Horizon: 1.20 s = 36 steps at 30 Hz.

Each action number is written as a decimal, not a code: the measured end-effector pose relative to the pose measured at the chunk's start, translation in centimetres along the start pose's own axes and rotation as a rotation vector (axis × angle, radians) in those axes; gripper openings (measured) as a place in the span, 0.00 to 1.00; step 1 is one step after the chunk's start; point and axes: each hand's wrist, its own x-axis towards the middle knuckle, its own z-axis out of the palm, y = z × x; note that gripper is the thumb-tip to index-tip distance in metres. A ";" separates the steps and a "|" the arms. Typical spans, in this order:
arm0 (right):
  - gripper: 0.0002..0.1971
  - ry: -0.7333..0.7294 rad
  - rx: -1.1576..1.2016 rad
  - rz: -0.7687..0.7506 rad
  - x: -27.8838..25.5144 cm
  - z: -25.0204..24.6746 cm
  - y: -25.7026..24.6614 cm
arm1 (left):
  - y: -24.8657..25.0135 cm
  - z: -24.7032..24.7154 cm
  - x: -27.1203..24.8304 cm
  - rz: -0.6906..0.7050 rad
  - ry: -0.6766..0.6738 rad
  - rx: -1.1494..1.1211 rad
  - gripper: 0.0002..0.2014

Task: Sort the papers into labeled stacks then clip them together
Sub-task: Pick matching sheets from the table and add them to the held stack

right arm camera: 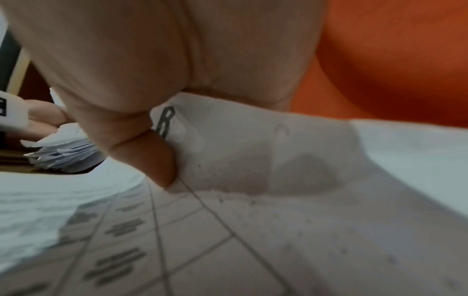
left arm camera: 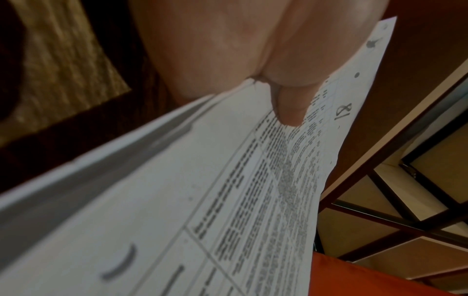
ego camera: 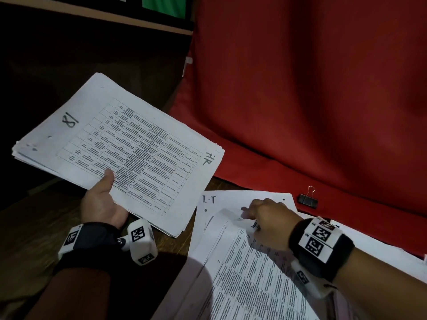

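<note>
Right hand (ego camera: 269, 215) pinches lifted sheet (ego camera: 249, 269); left hand (ego camera: 101, 202) clamps HR stack (ego camera: 120, 144), long axis upper-left to lower-right.

White papers (ego camera: 129, 144) carry black printed tables; the cloth (ego camera: 312, 88) is red; the binder clip (ego camera: 307, 201) black.

1. A red cloth (ego camera: 312, 93) hangs as a backdrop and spreads onto the wooden table (ego camera: 34, 229).
2. Dark wooden shelving (left arm camera: 405, 200) stands at left.
3. Lighting is dim.

Left hand (ego camera: 101, 202) gripping; right hand (ego camera: 270, 215) fingers curled, pinching.
</note>
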 end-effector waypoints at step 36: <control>0.04 0.663 -0.078 -0.240 -2.4 -26.7 -5.4 | 4.8 14.1 -6.4 0.150 -0.544 0.783 0.09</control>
